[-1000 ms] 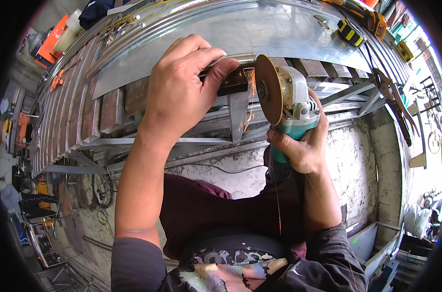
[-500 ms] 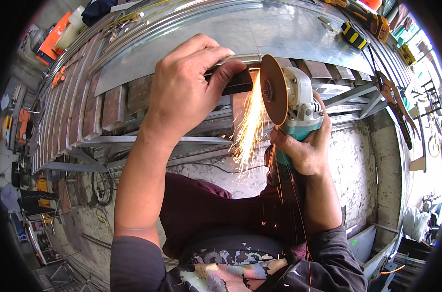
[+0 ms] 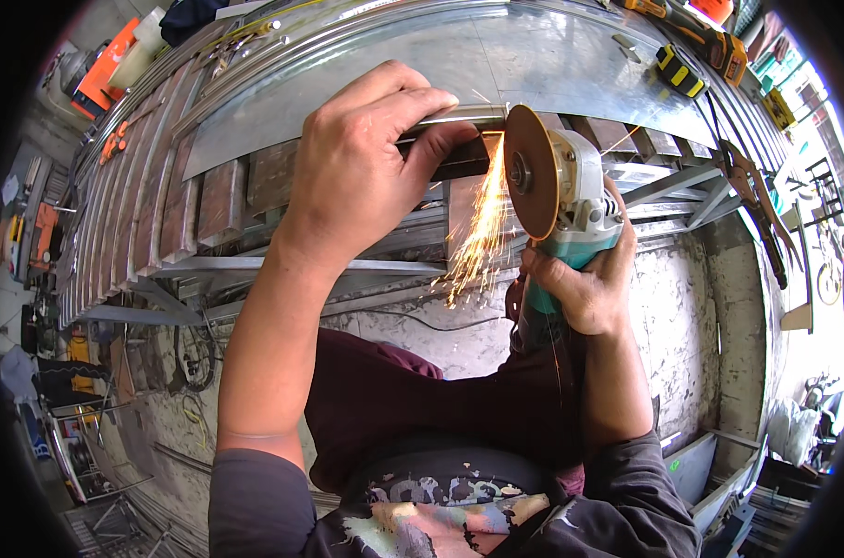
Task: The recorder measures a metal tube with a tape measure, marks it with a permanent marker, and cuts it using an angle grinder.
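My right hand [image 3: 585, 284] is wrapped round the teal body of an angle grinder [image 3: 578, 195], its grey head turned up. The brown disc [image 3: 534, 177] stands on edge, its rim at the right end of a shiny metal tube [image 3: 478, 115]. From that contact a stream of orange sparks [image 3: 482, 232] falls toward my lap. My left hand [image 3: 366, 158] pinches the tube between thumb and fingers, holding it at the bench's near edge. Beneath the thumb a dark piece [image 3: 464, 160] shows, partly hidden by the hand.
A grey metal sheet [image 3: 571, 65] lies over the slatted bench [image 3: 222, 200]. On its right are a yellow and black tape measure [image 3: 680, 71], an orange cordless tool [image 3: 724, 51] and locking pliers [image 3: 747, 191]. Long metal strips [image 3: 245, 79] run along the left. A concrete floor [image 3: 664, 316] shows below.
The grinder and my right hand have shifted slightly right, and my left hand and the tube moved slightly right too. The spark stream has become thinner and shorter.
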Demonstrator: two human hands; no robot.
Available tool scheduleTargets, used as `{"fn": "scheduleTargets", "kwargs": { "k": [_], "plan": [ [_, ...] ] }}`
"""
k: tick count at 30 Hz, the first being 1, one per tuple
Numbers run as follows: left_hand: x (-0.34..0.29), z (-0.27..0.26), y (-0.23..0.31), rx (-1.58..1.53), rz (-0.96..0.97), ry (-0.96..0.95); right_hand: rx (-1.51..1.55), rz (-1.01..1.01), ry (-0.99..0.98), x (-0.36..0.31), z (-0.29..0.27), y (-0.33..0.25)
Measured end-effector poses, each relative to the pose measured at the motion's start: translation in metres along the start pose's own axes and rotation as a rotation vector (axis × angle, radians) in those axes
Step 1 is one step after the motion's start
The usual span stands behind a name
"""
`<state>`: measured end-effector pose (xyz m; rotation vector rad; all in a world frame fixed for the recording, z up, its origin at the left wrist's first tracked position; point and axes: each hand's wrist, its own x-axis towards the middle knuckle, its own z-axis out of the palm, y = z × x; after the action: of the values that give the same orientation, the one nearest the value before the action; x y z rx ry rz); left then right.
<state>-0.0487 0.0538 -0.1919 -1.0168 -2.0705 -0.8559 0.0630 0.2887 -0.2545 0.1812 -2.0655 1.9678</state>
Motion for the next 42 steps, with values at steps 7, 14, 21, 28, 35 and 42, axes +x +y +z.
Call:
{"fn": "scheduleTargets", "kwargs": {
  "k": [7, 14, 21, 28, 35, 42],
  "plan": [
    [0.001, 0.000, 0.000, 0.005, 0.012, 0.012, -0.007, 0.015, 0.002, 0.000, -0.001, -0.002],
    [0.001, 0.001, 0.001, -0.019, 0.006, 0.010, -0.013, 0.041, 0.007, 0.000, -0.002, -0.002],
    [0.002, -0.002, -0.003, -0.053, 0.016, -0.021, -0.014, 0.033, 0.006, 0.001, -0.001, -0.002],
    [0.000, -0.001, 0.002, -0.044, -0.017, -0.032, 0.032, -0.001, 0.017, -0.005, -0.004, 0.000],
    [-0.001, 0.007, 0.001, 0.120, 0.012, 0.019, 0.012, -0.044, 0.011, -0.004, -0.002, 0.000],
    [-0.001, 0.007, 0.003, 0.135, 0.023, 0.017, 0.002, -0.037, 0.011, -0.003, -0.004, 0.002]
  ]
}}
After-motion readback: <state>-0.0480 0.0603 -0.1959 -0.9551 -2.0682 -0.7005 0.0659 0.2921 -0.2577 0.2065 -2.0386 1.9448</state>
